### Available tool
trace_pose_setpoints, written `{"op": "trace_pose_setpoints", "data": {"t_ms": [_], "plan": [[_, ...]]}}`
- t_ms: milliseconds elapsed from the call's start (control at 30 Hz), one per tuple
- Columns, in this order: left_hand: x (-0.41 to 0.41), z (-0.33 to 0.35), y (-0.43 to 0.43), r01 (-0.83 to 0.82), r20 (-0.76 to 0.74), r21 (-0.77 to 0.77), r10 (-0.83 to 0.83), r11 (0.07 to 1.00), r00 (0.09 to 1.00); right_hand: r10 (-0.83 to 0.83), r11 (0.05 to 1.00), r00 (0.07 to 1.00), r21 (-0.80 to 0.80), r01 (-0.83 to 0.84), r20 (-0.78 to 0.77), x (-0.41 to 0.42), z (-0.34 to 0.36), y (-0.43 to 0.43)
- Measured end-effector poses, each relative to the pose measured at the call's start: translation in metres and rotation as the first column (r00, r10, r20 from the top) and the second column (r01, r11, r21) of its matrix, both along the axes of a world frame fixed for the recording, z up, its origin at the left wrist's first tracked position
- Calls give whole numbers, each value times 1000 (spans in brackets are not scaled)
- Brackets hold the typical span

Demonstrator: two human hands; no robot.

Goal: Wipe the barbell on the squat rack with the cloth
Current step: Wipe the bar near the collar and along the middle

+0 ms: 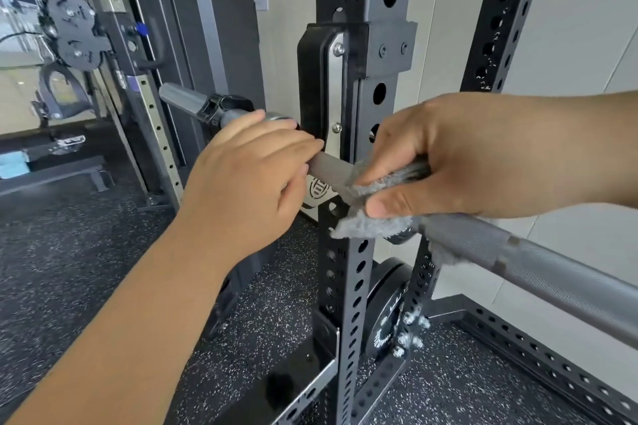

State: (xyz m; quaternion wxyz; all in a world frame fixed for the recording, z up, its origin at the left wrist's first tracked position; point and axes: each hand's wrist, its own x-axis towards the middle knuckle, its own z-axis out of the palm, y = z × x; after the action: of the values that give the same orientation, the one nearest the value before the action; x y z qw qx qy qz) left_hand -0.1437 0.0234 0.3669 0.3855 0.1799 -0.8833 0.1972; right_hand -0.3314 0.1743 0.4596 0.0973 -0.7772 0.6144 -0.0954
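My left hand (248,169) curls over the bar (524,262) just left of the rack (347,272) upright, where the bar sits in its hook. Just right of the upright, my right hand (448,155) clamps the grey cloth (366,229) round the bar.

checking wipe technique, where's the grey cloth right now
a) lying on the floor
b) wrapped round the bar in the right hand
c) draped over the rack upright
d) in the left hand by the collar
b: the right hand grips the grey cloth round the barbell, while the left hand holds the bare bar beside the squat rack.
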Motion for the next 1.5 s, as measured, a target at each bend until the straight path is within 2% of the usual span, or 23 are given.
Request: {"op": "trace_pose_setpoints", "data": {"t_ms": [67, 133, 200, 267, 400, 467, 600, 733, 933, 1033, 1133, 1200, 1333, 1500], "plan": [[-5, -1, 3, 25, -12, -29, -26, 999, 1000, 26, 991, 999, -132, -21, 31, 4, -7, -8], [-9, -3, 2, 69, -32, 5, -68, 998, 997, 7, 977, 1000, -213, -4, 15, 10, -11, -18], [-9, -8, 0, 104, -53, 42, -102, 994, 993, -59, 970, 990, -243, 27, -125, 15, -9, -18], [-7, -12, -3, 125, -75, 46, -122, 991, 990, -116, 958, 942, -287, 21, -316, 16, -5, -8], [-9, -4, -4, 197, -117, 73, -188, 978, 975, -195, 959, 878, -271, 78, -437, 26, -1, 2], [-13, 8, -3, 204, -97, 148, -191, 968, 977, -246, 955, 844, -268, 127, -476, 34, -2, -11], [-12, 17, -13, 184, -48, 267, -178, 946, 983, -310, 942, 841, -264, 208, -444, 43, -7, -26], [-12, 10, -19, 201, -16, 245, -204, 948, 979, -397, 917, 727, -222, 331, -560, 46, -4, -6], [-9, 12, -19, 268, 24, 246, -282, 932, 959, -462, 886, 714, -290, 361, -525, 55, -15, -17], [-8, 11, -19, 254, 22, 227, -265, 940, 964, -510, 860, 600, -334, 387, -617, 66, -19, -12], [-9, 12, -18, 265, -2, 233, -272, 936, 962, -617, 785, 502, -521, 336, -606, 68, -30, 7], [-11, 12, -19, 247, 6, 222, -255, 943, 967, -656, 746, 530, -567, 349, -537, 72, -32, 9], [-11, 10, -19, 271, -43, 234, -268, 934, 962, -647, 758, 596, -490, 431, -476, 79, -30, -19], [-4, 9, -25, 305, -23, 252, -309, 918, 951, -667, 737, 612, -499, 456, -425, 79, -34, -15]]}}
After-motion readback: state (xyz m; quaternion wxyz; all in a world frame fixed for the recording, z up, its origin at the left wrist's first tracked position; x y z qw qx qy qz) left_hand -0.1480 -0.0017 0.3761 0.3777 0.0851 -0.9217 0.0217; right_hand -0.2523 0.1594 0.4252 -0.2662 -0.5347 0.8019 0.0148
